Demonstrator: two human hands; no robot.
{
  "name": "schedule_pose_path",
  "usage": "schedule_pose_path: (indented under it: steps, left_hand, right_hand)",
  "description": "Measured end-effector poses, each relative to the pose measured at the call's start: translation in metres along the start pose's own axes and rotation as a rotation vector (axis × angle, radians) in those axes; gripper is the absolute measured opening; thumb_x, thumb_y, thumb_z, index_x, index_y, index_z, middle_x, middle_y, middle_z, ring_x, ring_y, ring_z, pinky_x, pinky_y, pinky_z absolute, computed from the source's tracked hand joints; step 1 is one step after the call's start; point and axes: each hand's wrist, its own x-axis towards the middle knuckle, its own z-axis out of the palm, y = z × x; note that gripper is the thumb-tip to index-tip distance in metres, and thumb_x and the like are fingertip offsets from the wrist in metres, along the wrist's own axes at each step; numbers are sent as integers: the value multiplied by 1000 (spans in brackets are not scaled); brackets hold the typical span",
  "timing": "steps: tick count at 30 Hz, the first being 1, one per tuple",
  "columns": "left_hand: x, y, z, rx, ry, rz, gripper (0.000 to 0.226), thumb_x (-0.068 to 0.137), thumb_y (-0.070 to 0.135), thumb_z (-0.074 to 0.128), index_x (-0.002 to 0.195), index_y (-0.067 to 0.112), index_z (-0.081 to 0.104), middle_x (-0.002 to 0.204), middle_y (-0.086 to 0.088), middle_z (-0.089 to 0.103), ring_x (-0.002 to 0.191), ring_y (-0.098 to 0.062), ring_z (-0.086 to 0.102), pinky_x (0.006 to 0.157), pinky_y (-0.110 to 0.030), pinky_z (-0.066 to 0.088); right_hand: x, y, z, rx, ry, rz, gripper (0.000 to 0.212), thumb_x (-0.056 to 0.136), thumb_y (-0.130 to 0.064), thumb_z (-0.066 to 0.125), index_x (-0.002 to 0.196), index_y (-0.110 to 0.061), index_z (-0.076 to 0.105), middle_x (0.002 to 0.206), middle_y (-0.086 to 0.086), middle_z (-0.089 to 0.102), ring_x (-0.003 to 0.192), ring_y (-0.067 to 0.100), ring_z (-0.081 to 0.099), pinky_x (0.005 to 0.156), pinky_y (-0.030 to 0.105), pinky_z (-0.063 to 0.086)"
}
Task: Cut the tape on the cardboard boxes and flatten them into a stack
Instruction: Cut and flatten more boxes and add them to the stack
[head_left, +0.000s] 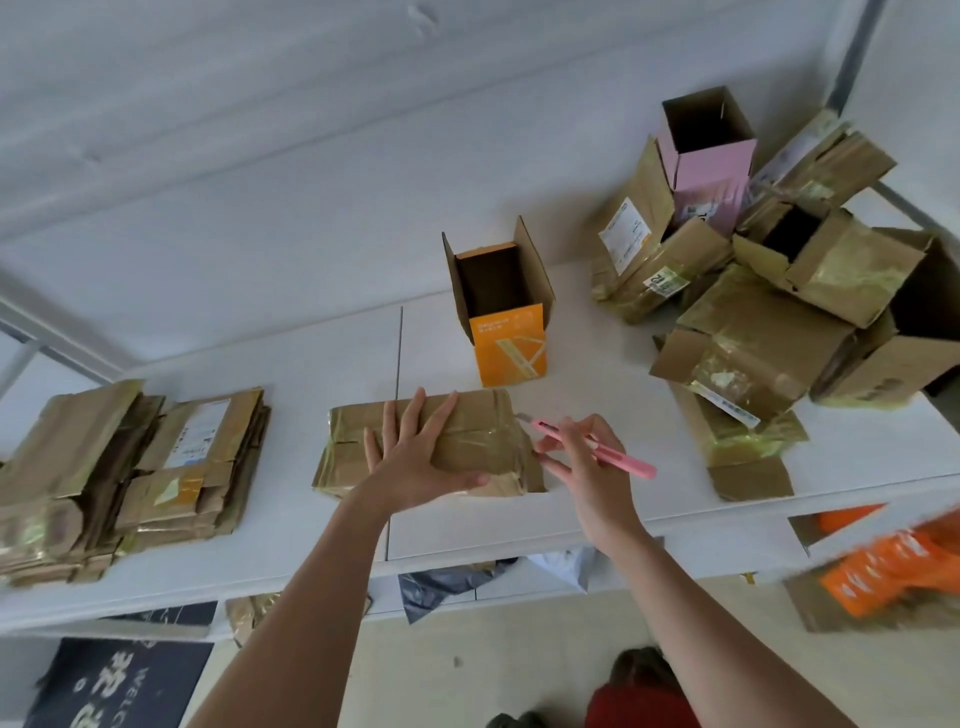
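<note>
A brown taped cardboard box lies on the white table in front of me. My left hand rests on its top with fingers spread, thumb against its near side. My right hand holds a pink utility knife, whose blade tip touches the box's right end. At the left stands a stack of flattened boxes. A pile of unflattened taped boxes fills the right of the table.
An open orange box stands upright behind the taped box. An open pink box sits in the right pile. Below the table's edge are orange items, grey bags and a dark mat.
</note>
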Motion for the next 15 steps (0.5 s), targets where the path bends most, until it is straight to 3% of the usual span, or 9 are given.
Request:
schedule_pose_path:
  steps: [5, 11, 15]
  left_hand:
    - [0, -1, 0, 6, 8, 8, 109, 69, 74, 67, 148, 56, -6, 160, 15, -25, 144, -20, -33, 117, -52, -18]
    - [3, -1, -1, -9, 0, 7, 110, 68, 74, 67, 149, 56, -5, 160, 15, -23, 145, -20, -32, 117, -52, -18]
    - [4, 0, -2, -3, -8, 2, 110, 68, 74, 67, 149, 56, -5, 160, 15, -24, 145, -20, -32, 117, -52, -18]
  right_hand:
    - [0, -1, -7, 3, 25, -46, 8, 96, -9, 58, 89, -8, 62, 85, 6, 75, 87, 21, 73, 85, 36, 60]
    - [1, -3, -5, 7, -21, 15, 19, 102, -7, 46, 99, -1, 64, 90, 7, 75, 93, 22, 72, 85, 30, 58]
    - [6, -1, -4, -21, -32, 5, 14, 101, -15, 51, 103, -2, 57, 91, 11, 68, 93, 16, 69, 88, 38, 59]
